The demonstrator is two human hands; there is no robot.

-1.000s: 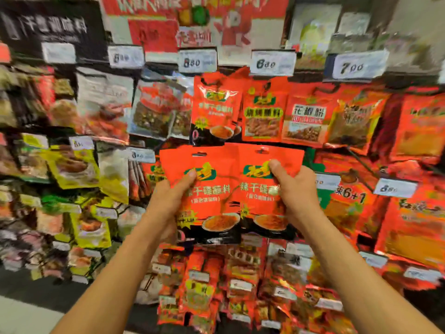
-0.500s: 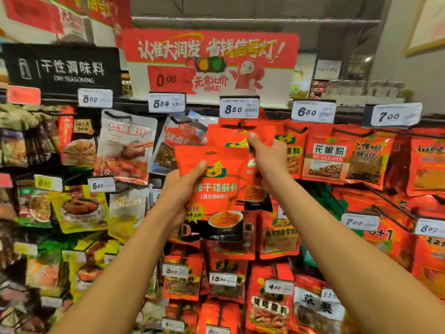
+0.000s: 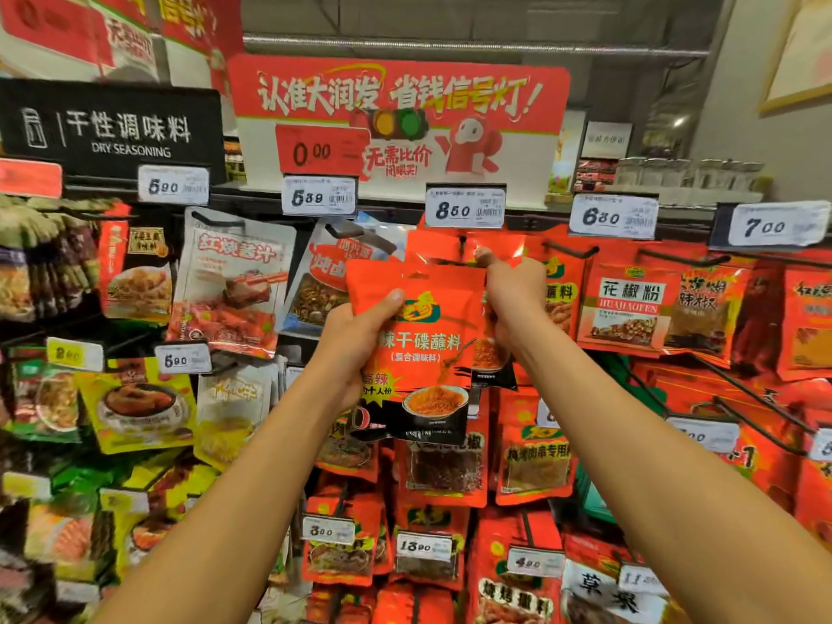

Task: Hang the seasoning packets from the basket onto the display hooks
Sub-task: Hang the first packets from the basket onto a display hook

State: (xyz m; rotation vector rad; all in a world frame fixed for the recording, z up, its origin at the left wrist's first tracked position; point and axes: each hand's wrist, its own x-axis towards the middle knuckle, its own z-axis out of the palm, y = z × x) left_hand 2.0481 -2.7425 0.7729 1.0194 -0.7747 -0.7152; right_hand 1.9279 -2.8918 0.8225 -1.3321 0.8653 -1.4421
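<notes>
While your left hand grips one orange packet by its left edge, your right hand pinches a second packet against the hook beneath the 8.50 tag, neighbouring packets crowding both sides.

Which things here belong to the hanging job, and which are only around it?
Job: left hand gripping orange packet; right hand holding second packet; hook under 8.50 tag.
Around: huajiaofen packet; dry seasoning sign; red promo sign.
</notes>
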